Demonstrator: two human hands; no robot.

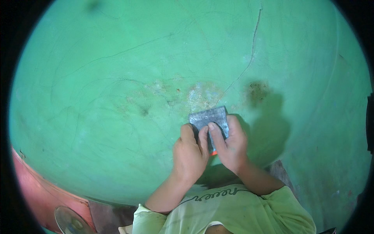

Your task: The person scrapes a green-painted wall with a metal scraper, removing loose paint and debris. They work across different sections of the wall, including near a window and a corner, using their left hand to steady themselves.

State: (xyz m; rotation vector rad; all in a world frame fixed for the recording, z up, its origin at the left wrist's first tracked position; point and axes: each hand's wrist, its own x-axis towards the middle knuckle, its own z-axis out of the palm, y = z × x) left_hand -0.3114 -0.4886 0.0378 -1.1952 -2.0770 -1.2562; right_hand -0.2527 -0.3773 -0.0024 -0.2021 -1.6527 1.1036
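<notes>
Between my hands is a flat, dark grey-blue rectangular piece (209, 115), creased like cloth or a soft pouch; its material is not certain. A small strip of orange (214, 153) shows at its lower end. My left hand (190, 155) grips the left edge, the thumb lying on the near face. From the other side my right hand (233, 144) holds it, that thumb beside the first. The other fingers are mostly hidden behind it. Beyond stands a green painted wall (117, 58); whether the piece touches it, I cannot tell.
A long crack (254, 44) runs down the wall to a pale, worn patch (204, 95). Right of that is a dark brown stain (257, 92). At lower left a round fan (71, 220) stands near a pinkish-red surface (52, 190).
</notes>
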